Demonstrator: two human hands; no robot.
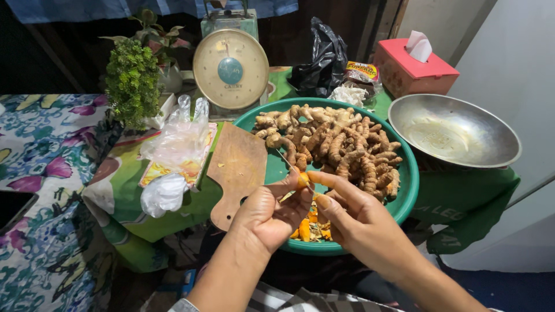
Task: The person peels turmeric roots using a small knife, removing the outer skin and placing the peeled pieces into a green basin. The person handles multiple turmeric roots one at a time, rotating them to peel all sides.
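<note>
From my remote seat I see both hands meeting low in the centre of the view, over the near rim of a green basin (404, 199). My left hand (267, 215) is curled closed, its thumb and forefinger pinching a small orange piece of turmeric (303, 178) at the fingertips. My right hand (354, 216) comes in from five o'clock, fingers drawn narrow around a thin knife (287, 162) whose blade runs up toward eleven o'clock from the pinched piece; how firmly the handle is held I cannot tell, since the fingers cover it. The turmeric piece sits right between the two thumbs, touching both hands. Beneath the hands, at six o'clock inside the basin, lies a small heap of orange peelings (309, 228). A large pile of unpeeled turmeric roots (335, 144) fills the basin's far half, at twelve to two o'clock of the hands. A wooden cutting board (237, 167) leans on the basin's rim at ten o'clock. Further left are crumpled clear plastic bags (176, 144), and beyond them a small green plant (133, 81). A dial kitchen scale (230, 69) stands at twelve o'clock behind the basin, a black bag (321, 58) beside it. At two o'clock sit an empty-looking metal bowl (454, 130) and a red tissue box (413, 72).
</note>
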